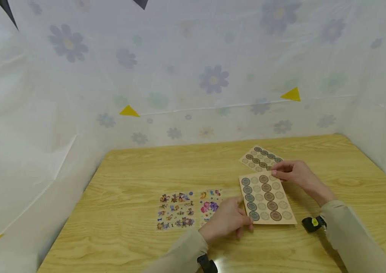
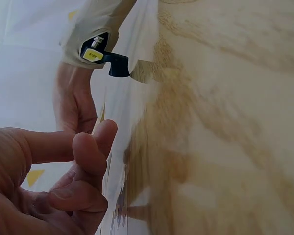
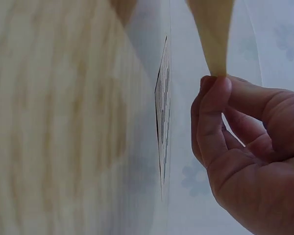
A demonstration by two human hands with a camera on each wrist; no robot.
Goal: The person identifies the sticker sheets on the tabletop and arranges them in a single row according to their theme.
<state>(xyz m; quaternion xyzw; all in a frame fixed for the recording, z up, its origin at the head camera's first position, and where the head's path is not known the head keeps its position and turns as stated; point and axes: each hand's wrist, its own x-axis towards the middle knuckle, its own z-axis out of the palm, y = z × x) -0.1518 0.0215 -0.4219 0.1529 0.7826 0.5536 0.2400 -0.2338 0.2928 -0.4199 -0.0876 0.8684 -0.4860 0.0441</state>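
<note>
A tan sheet of round stickers (image 1: 262, 199), in columns of dark and pale circles, is raised over the table in the head view. My right hand (image 1: 298, 176) pinches its upper right corner between thumb and fingers; the right wrist view shows the sheet (image 3: 213, 29) rising from the right hand's (image 3: 255, 127) fingertips. My left hand (image 1: 228, 218) is beside the sheet's lower left edge, fingertips close against it. Loosely bent fingers show on the left hand (image 2: 54, 171) in the left wrist view, with no sheet visible between them.
A second tan sticker sheet (image 1: 256, 155) lies behind the raised one. Clear sheets of cartoon stickers (image 1: 177, 210) lie left of my hands, the nearer one (image 1: 210, 206) partly hidden by the left hand. The wooden table (image 1: 121, 212) meets flowered sheeting (image 1: 179, 76) behind.
</note>
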